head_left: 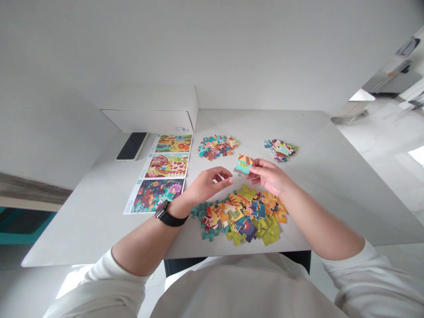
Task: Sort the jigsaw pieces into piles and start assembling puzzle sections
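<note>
My right hand pinches a teal, yellow and red puzzle piece and holds it just above the white table. My left hand, with a black watch on the wrist, hovers beside it with fingers loosely curled and nothing in them. Both hands sit over a large heap of loose puzzle pieces near the front edge. Two smaller heaps lie farther back, one in the middle and one to the right.
A sheet with three puzzle pictures lies at the left. Behind it stands a white cardboard box, with a black phone beside it. A white wall rises behind the table. Pale floor shows at the right.
</note>
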Tool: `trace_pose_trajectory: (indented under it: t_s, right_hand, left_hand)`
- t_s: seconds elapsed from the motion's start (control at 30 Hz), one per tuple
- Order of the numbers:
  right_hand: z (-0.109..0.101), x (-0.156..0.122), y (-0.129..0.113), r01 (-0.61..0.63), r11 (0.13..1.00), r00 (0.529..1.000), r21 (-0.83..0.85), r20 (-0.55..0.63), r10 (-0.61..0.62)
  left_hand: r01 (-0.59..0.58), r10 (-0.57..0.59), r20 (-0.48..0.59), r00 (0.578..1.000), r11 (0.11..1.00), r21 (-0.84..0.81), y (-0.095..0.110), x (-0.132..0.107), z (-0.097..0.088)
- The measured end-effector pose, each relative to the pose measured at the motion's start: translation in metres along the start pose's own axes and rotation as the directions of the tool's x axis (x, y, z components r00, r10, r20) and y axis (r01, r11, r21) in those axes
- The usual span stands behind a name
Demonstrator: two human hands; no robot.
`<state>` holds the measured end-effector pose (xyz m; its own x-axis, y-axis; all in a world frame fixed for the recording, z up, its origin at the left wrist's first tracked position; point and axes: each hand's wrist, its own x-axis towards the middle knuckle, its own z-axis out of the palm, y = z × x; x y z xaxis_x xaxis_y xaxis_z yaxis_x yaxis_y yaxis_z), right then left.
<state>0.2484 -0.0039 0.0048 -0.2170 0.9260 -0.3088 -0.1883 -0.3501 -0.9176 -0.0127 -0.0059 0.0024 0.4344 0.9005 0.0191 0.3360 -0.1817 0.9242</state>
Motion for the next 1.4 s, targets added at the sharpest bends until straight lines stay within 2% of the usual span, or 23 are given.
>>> trace_pose_trajectory:
  t_s: [0.17, 0.33, 0.43, 0.67, 0.8, 0.9, 1.0, 1.07, 1.13, 1.2, 1.3, 1.4]
  right_hand:
    - [0.016, -0.004, 0.010, -0.049, 0.999, 0.997, 0.024, 0.055, 0.047]
    - [0.017, -0.004, 0.012, -0.049, 0.997, 0.994, -0.062, 0.094, 0.054]
    - [0.015, -0.005, 0.010, -0.002, 0.993, 0.992, -0.120, 0.125, 0.017]
    - [0.012, -0.005, 0.010, 0.135, 0.969, 0.991, -0.206, 0.032, -0.131]
    - [0.012, -0.003, 0.014, 0.133, 0.971, 0.991, -0.198, 0.045, -0.126]
    - [0.008, -0.001, 0.012, 0.123, 0.979, 0.992, -0.164, 0.060, -0.114]
    - [-0.008, 0.006, 0.001, 0.163, 0.979, 0.986, -0.123, -0.002, -0.165]
    - [-0.029, 0.014, -0.012, 0.222, 0.967, 0.966, -0.127, -0.107, -0.235]
    - [-0.056, 0.023, -0.025, 0.267, 0.948, 0.917, -0.172, -0.258, -0.305]
    - [-0.085, 0.031, -0.035, 0.288, 0.931, 0.837, -0.224, -0.414, -0.358]
    - [-0.121, 0.040, -0.039, 0.177, 0.917, 0.747, -0.357, -0.558, -0.361]
    - [-0.144, 0.046, -0.034, 0.027, 0.853, 0.727, -0.520, -0.576, -0.374]
  left_hand:
    - [0.105, -0.112, -0.025, 0.993, 0.975, -0.195, -0.001, 0.001, 0.002]
    - [0.111, -0.137, -0.047, 0.990, 0.926, -0.362, -0.003, 0.003, 0.004]
    - [0.130, -0.169, -0.056, 0.984, 0.896, -0.425, -0.002, 0.003, 0.003]
    - [0.185, -0.208, 0.000, 0.978, 0.869, -0.459, 0.002, 0.002, 0.000]
    - [0.189, -0.202, 0.018, 0.979, 0.874, -0.448, 0.001, 0.002, 0.000]
    - [0.172, -0.202, -0.022, 0.979, 0.882, -0.439, -0.002, 0.004, 0.000]
    - [0.156, -0.205, -0.064, 0.977, 0.883, -0.443, -0.003, 0.005, 0.000]
    - [0.149, -0.198, -0.066, 0.978, 0.884, -0.444, -0.002, 0.005, -0.001]
    - [0.143, -0.184, -0.055, 0.981, 0.891, -0.430, 0.000, 0.004, -0.001]
    - [0.139, -0.169, -0.041, 0.985, 0.904, -0.405, 0.002, 0.003, -0.001]
    - [0.133, -0.151, -0.021, 0.988, 0.924, -0.359, 0.002, 0.002, -0.001]
    - [0.123, -0.131, -0.004, 0.991, 0.939, -0.321, 0.001, 0.002, 0.000]
